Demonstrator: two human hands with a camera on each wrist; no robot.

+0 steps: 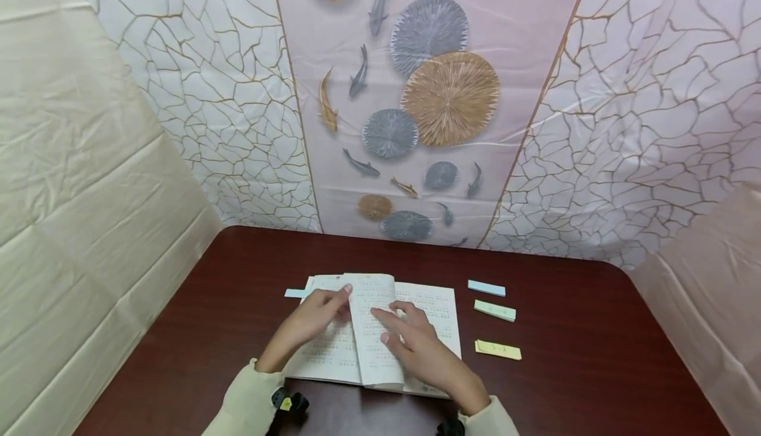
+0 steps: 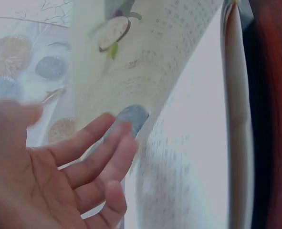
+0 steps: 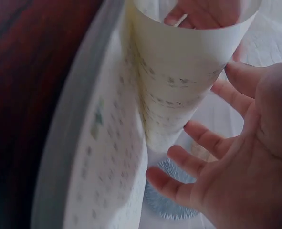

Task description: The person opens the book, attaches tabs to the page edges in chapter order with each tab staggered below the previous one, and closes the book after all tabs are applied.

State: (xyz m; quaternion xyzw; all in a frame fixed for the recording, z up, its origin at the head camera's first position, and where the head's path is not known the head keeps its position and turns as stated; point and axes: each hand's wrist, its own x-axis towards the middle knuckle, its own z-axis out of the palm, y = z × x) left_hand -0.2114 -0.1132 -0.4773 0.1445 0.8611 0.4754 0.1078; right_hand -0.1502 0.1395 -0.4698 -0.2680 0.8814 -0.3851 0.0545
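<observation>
An open book [image 1: 321,353] with printed text lies on the table, and one of its pages [image 1: 376,330] stands raised and curled near the middle. My left hand [image 1: 318,317] is at the left of this page, its thumb by the page's edge; in the left wrist view the left hand [image 2: 59,176] has loosely bent fingers, none pinching the paper. My right hand [image 1: 419,343] reaches over the page from the right. In the right wrist view the right hand [image 3: 245,138] has its fingers spread, with the thumb at the edge of the curled page [image 3: 174,62]. A pale blue tab [image 1: 294,293] sticks out at the book's left edge.
Right of the book lie a blue strip pad [image 1: 486,288], a green strip pad [image 1: 495,310] and a yellow strip pad [image 1: 498,350]. The dark red table [image 1: 571,357] meets a patterned cloth [image 1: 386,178] at the back. Pale cloth hangs at both sides.
</observation>
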